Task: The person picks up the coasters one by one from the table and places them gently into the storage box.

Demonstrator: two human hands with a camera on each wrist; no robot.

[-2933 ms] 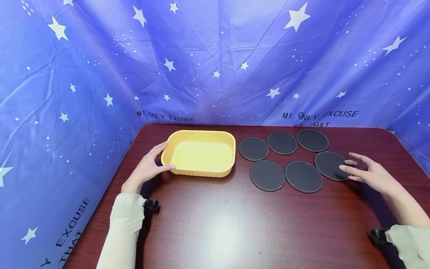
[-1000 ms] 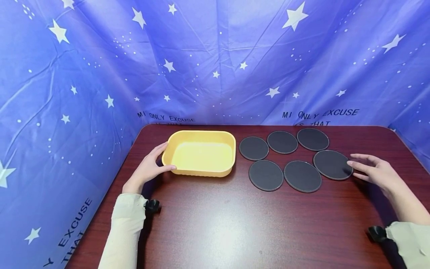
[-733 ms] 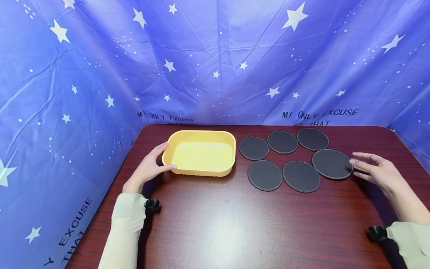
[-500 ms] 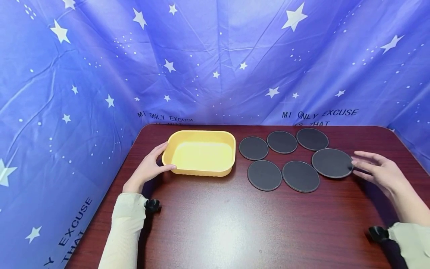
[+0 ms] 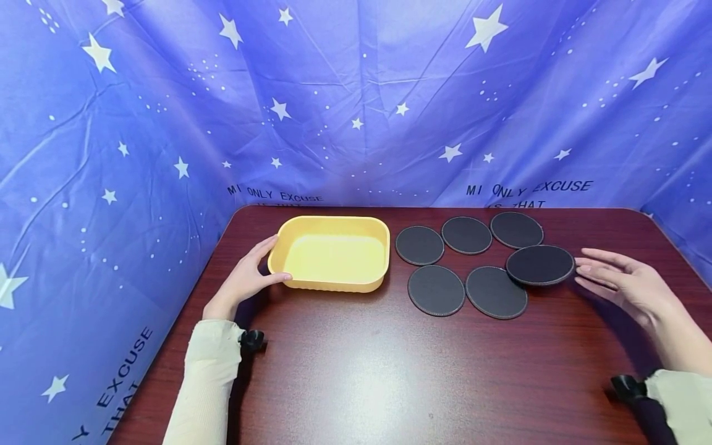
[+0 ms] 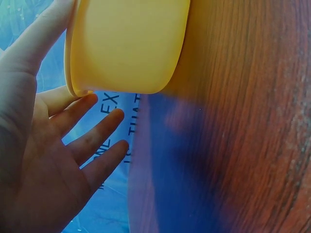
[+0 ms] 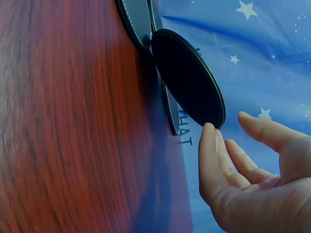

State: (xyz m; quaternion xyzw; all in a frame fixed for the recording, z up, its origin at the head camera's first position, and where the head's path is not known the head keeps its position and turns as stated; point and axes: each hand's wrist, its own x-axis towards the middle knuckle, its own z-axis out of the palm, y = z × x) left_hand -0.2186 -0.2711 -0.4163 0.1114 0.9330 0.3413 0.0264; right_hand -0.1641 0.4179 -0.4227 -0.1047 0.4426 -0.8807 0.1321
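Note:
At the left end of a shallow yellow plastic bin (image 5: pixel 334 286), my left hand (image 5: pixel 241 281) holds the rim, thumb on the near side and forefinger on the far side. Its other fingers (image 6: pixel 104 131) stand spread beside the bin in the left wrist view. Fingertips of my right hand (image 5: pixel 634 287) touch the right edge of a round black coaster with a stitched border (image 5: pixel 539 264). This coaster leans with its right edge raised, overlapping a flat coaster (image 5: pixel 496 292). In the right wrist view the thumb (image 7: pixel 262 128) appears apart from the raised coaster (image 7: pixel 187 80).
More black coasters lie flat between bin and right hand: two behind (image 5: pixel 466 235) (image 5: pixel 517 230), one beside the bin (image 5: pixel 419 245) and one nearer the front (image 5: pixel 436 290). A starry blue curtain (image 5: pixel 361 142) closes off the back and left of the dark red wooden table (image 5: pixel 439 371).
The rightmost coaster lay flat; its right edge has risen and it has shifted left over its neighbour. My right hand first drew back to its edge, then moved slightly left. The left hand stays put.

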